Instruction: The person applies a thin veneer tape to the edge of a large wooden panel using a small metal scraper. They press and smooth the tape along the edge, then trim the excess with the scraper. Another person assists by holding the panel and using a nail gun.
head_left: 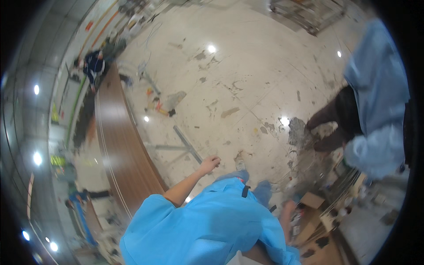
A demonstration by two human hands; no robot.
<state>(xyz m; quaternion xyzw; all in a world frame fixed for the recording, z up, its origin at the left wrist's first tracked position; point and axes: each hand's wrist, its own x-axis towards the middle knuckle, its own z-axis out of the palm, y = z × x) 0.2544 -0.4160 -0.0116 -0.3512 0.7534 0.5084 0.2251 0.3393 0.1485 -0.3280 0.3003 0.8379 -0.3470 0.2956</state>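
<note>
My left hand (210, 164) hangs over the floor in front of me, its fingers loosely curled in, with nothing showing in it. Below it on the floor lies a grey metal bar (185, 142), with another bar joining it from the side. Low on the right, my right hand (289, 208) is blurred beside my blue shirt. Its fingers cannot be made out. Close by it are opened cardboard boxes (311, 221) and a small red and white item (297, 221); whether the hand touches that item is unclear.
A long brown wood-grain panel (123, 145) stretches along my left, with a person in dark clothes (95, 66) at its far end. Another person in a light blue top (380, 97) stands at right. A metal-framed cart (311, 15) stands far off. Debris (165, 104) litters the tiled floor.
</note>
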